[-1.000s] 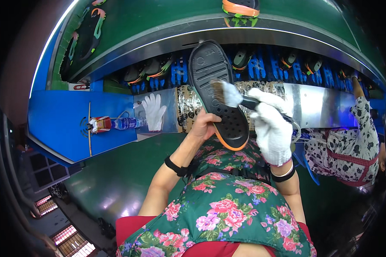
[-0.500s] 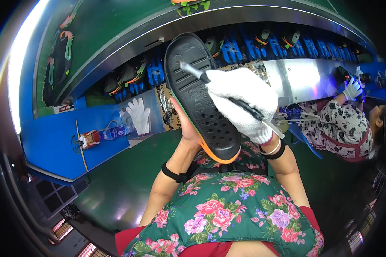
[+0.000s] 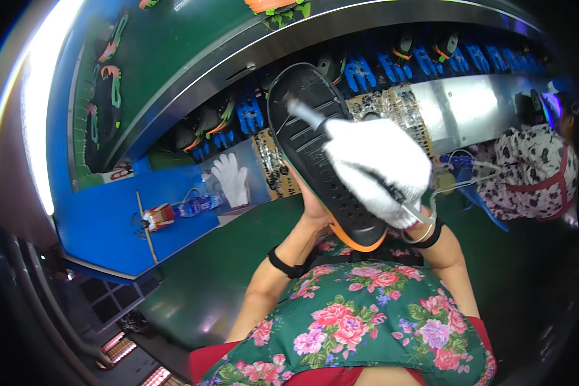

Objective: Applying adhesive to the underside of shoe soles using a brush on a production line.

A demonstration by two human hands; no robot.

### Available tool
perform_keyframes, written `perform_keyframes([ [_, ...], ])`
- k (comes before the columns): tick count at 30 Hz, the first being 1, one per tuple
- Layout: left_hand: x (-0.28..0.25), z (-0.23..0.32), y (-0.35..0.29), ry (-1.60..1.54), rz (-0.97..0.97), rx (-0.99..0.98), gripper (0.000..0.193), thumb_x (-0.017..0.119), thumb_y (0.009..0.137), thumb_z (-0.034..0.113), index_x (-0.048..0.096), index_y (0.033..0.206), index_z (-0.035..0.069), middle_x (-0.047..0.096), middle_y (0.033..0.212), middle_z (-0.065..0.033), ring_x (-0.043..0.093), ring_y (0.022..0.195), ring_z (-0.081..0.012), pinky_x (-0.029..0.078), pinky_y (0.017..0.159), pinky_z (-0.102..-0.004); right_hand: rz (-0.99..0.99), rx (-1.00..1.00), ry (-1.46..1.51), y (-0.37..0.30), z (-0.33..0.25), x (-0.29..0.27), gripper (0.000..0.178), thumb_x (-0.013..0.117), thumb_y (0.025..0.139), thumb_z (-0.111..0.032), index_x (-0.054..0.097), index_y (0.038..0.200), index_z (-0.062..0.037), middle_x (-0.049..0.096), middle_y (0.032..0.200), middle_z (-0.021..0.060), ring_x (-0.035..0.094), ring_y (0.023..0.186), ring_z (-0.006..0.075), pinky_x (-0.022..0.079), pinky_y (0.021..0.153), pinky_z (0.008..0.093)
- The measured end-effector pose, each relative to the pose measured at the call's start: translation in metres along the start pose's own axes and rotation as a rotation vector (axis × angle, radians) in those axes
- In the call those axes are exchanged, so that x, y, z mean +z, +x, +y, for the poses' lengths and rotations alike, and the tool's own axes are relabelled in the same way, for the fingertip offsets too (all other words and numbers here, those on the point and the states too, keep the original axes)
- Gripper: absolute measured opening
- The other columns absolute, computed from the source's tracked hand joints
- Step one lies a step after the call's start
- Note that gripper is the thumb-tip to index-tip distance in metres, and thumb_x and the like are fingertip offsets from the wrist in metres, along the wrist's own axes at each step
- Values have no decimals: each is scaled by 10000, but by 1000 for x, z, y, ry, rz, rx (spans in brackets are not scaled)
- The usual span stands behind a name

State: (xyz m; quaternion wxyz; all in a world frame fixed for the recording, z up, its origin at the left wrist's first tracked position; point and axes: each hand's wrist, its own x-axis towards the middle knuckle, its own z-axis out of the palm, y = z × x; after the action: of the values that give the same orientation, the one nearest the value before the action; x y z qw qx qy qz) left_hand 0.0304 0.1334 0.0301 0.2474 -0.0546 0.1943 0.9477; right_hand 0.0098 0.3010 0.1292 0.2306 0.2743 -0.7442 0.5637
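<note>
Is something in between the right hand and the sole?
Only the brush: the right hand holds it, its tip over the far end of the sole. The left hand holds the left edge, out of the way.

Sole [image 3: 312, 151] in centre; left hand [image 3: 314, 204] under its left edge, right hand [image 3: 383, 170] above its right side. Brush [image 3: 310, 116] in right hand, over sole's far half. On left surface [image 3: 103, 231], left to right: stick [image 3: 141, 204], packet [image 3: 159, 217], bottle [image 3: 197, 206]. Loose glove [image 3: 230, 180] right of bottle. Beyond, far surface [image 3: 199, 42]; racks [image 3: 360, 74] beneath its edge. Co-worker [image 3: 531, 170] at far right.
</note>
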Motion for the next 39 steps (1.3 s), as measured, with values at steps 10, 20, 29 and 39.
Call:
perform_keyframes([
  [10, -14, 14, 2, 287, 6, -12, 963, 237, 960, 846, 400, 1555, 107, 570, 1449, -95, 576, 1308, -271, 471, 1120, -439, 135, -130, 40, 1, 4, 15, 363, 757, 832, -69, 764, 1194, -63, 758, 1173, 126, 725, 1011, 299, 580, 869, 383],
  [20, -13, 29, 7, 241, 65, -38, 988, 236, 949, 860, 423, 1531, 84, 594, 1410, -123, 593, 1290, -298, 483, 1107, -446, 100, 49, 183, 7, 1, 13, 268, 759, 828, -95, 799, 1093, -82, 779, 1105, 99, 745, 951, 278, 601, 816, 378],
  [29, -11, 43, 15, 191, 105, -81, 1012, 235, 938, 872, 444, 1509, 63, 615, 1376, -149, 608, 1273, -321, 493, 1096, -452, -43, -69, 202, -2, 13, 18, 308, 763, 826, -77, 780, 1133, -99, 766, 1129, 105, 736, 950, 290, 601, 804, 378],
  [39, -10, 55, 17, 137, 198, -139, 1039, 235, 927, 886, 467, 1485, 41, 639, 1337, -177, 625, 1255, -347, 505, 1083, -459, -56, 19, 161, -8, 10, 22, 257, 753, 878, -92, 782, 1133, -81, 774, 1128, 102, 740, 1006, 274, 568, 922, 395],
])
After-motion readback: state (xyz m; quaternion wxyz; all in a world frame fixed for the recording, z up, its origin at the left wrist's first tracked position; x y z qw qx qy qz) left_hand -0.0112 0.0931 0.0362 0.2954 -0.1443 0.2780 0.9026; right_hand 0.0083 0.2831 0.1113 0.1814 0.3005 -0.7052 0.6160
